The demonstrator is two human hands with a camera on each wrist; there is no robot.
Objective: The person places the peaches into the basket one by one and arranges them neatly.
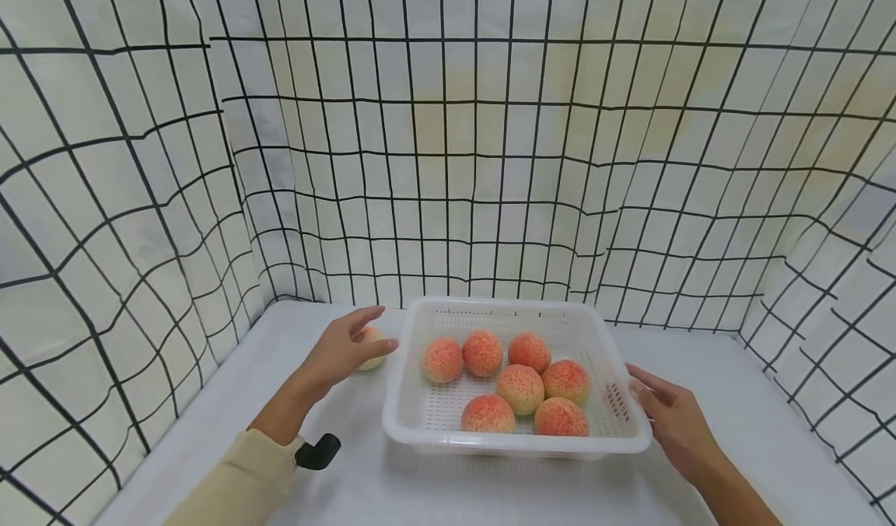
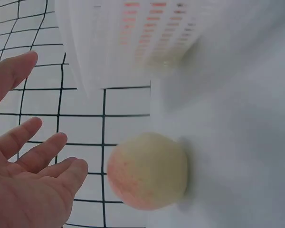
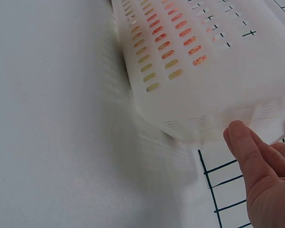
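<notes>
Beside the left end of a white plastic basket (image 1: pixel 490 442), my left hand (image 1: pixel 346 348) hovers with thumb and fingers spread, holding nothing. A pale yellow and pink peach (image 2: pixel 149 171) lies on the table near it; in the head view that hand partly hides it. Apart from the peach, the fingers (image 2: pixel 42 149) show in the left wrist view. My right hand (image 1: pixel 675 421) is at the basket's right end. In the right wrist view its nearly straight fingers (image 3: pixel 242 140) touch the outer wall below the rim; the thumb is mostly out of frame. Several red-speckled peaches (image 1: pixel 520 390) lie inside the basket.
A white cloth-like surface (image 1: pixel 357 495) lies under everything. Black wire grid panels (image 1: pixel 476 160) with white sheeting behind them stand at the back, left and right. A black device (image 1: pixel 318 452) sits at the left wrist, by a beige sleeve (image 1: pixel 241 471).
</notes>
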